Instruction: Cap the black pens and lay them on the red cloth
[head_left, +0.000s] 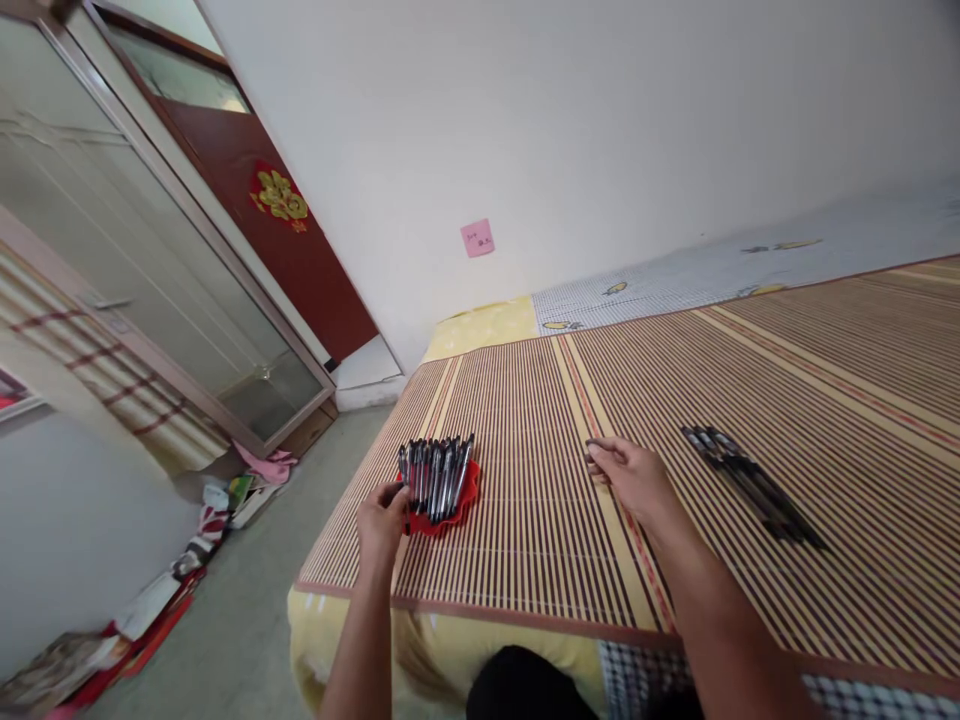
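Observation:
A red scallop-edged plate (470, 497) lies on the bamboo mat, with a dense bunch of clear-barrelled, black-capped pens (439, 475) across it. My left hand (381, 522) is at the plate's left edge, its thumb and fingers closed on a pen (407, 520) beside the bunch. To the right of the plate, my right hand (628, 472) hovers low over the mat with thumb and fingertips pinched together. Something dark shows at those fingertips, too small to make out. Farther right, several black pens (750, 480) lie side by side, slanting toward me.
The bamboo mat (517, 400) covers a bed with a yellow patterned sheet (480, 325). A pink paper note (478, 238) is stuck on the white wall behind. On the left are a glass-panelled door (187, 240), and various items (199, 545) along the floor's edge.

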